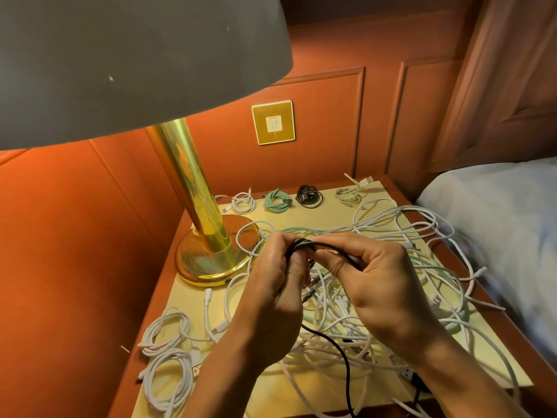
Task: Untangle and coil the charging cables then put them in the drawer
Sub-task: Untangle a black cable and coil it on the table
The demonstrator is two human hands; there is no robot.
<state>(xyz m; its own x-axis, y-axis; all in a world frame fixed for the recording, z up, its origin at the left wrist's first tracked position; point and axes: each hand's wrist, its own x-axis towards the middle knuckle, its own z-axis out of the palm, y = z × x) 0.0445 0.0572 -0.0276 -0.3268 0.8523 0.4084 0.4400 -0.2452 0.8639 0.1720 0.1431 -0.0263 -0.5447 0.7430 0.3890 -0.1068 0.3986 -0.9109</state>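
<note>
My left hand (278, 285) grips a small coil of a black cable (304, 245) above the bedside table (271, 396). My right hand (376, 285) pinches the same cable just to the right of the coil. The cable's loose length (340, 354) hangs down between my wrists to the front edge. Under both hands lies a tangle of white and mint cables (391, 233). Coiled cables sit along the back: white (242, 203), mint (276, 201), black (309, 197), white (348, 196). No drawer is visible.
A brass lamp (211, 251) stands at the table's back left, its grey shade filling the upper left. Two white coils (168, 354) lie at the front left. A bed with pale sheets (506, 224) borders the right side. A wall switch (273, 122) is behind.
</note>
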